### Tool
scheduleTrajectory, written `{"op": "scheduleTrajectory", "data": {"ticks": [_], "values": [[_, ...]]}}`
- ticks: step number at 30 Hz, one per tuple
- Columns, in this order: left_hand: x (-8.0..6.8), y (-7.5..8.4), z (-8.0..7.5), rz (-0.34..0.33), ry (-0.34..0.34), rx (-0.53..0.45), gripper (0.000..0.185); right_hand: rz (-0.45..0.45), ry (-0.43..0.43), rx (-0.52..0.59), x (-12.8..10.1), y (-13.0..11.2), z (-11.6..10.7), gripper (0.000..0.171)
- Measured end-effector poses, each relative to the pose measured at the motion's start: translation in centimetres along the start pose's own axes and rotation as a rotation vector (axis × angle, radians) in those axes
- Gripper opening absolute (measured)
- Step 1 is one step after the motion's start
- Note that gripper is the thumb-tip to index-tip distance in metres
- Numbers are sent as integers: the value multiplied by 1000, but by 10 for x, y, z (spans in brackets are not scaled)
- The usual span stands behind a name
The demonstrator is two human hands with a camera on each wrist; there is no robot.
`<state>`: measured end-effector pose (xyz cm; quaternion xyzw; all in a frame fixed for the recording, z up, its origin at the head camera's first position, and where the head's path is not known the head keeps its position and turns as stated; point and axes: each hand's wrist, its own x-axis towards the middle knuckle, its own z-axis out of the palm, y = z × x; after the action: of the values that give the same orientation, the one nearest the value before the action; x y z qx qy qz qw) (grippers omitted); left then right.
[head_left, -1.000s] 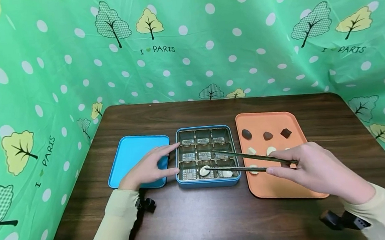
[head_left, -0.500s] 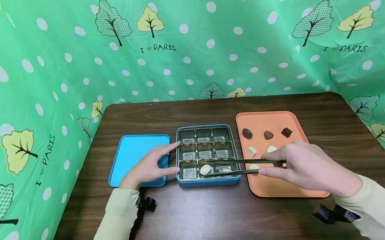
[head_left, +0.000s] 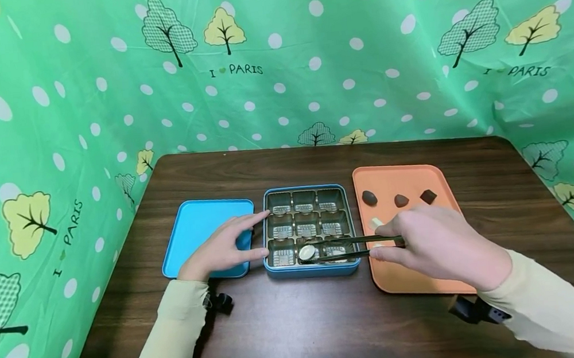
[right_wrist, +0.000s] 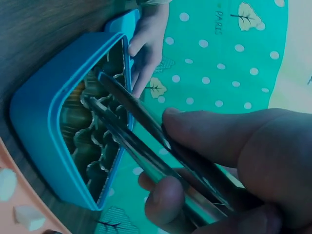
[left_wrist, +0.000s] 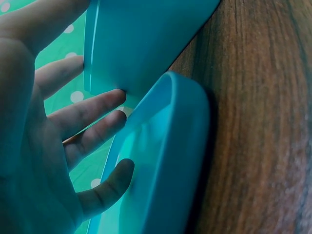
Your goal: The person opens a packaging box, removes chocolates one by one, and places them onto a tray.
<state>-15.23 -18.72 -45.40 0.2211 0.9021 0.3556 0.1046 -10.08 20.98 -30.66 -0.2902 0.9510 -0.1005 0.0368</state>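
We see the right hand (head_left: 435, 242) pinching a pair of metal tongs (head_left: 348, 248) between thumb and fingers, the tips nearly closed about a white chocolate (head_left: 307, 252). This piece sits in the middle compartment of the front row of the blue compartment box (head_left: 310, 270). Over the last second the hand has drifted leftward from above the orange tray (head_left: 406, 285) and the tongs have closed from a wide spread to almost parallel. We judge that the piece is being seated or adjusted in its cell; whether the tips grip it we cannot tell. The left hand (head_left: 221, 249) lies flat, fingers extended and holding nothing, across the blue lid (head_left: 193, 228), fingertips touching the box's left wall, unmoved. Three dark chocolates (head_left: 399, 200) and a white piece (head_left: 376, 223) remain on the tray.
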Motion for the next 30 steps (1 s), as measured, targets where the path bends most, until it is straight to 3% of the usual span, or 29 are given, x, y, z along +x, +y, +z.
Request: {"op": "scheduleTrajectory", "data": {"ticks": [4,7,12,17,30], "values": [[0,1,0,7,-3,-3,84,-49,20,-80,5,-8,-2,19],[0,1,1,7,-2,-1,84,-82,25,-132,9,-13,-5,39],[0,-1,1,0,4,0,84,-87,36,-187,15,-19,-7,37],[-1,-2,1,-12,1,-1,84,-56,2,-163,20,-22,-9,13],[-2,0,1,-21,-6,-3,84,-68,-52,-129,27,-21,-15,11]]}}
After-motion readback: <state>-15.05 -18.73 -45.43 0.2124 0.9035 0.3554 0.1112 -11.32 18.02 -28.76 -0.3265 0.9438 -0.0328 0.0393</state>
